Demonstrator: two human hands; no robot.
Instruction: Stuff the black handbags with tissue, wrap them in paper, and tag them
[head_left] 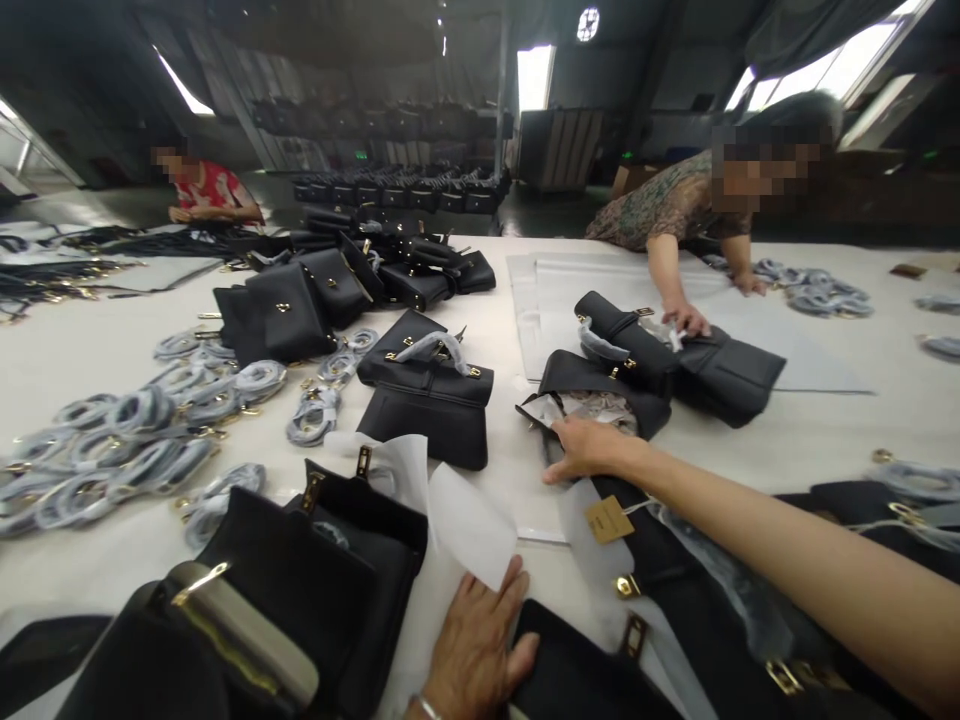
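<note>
Left hand: open, flat on white tissue sheet at near bench edge
Right hand: open, fingers resting on paper-stuffed black handbag, mid-bench
Handling: bag likely soft, light, smooth leather; paper tears easily
Hold: bag body or wrapped handle
Nearby: co-worker's hand on another bag

wrapped straps heaped at left, stacked black bags behind, co-worker's hand on another bag, white table
</note>
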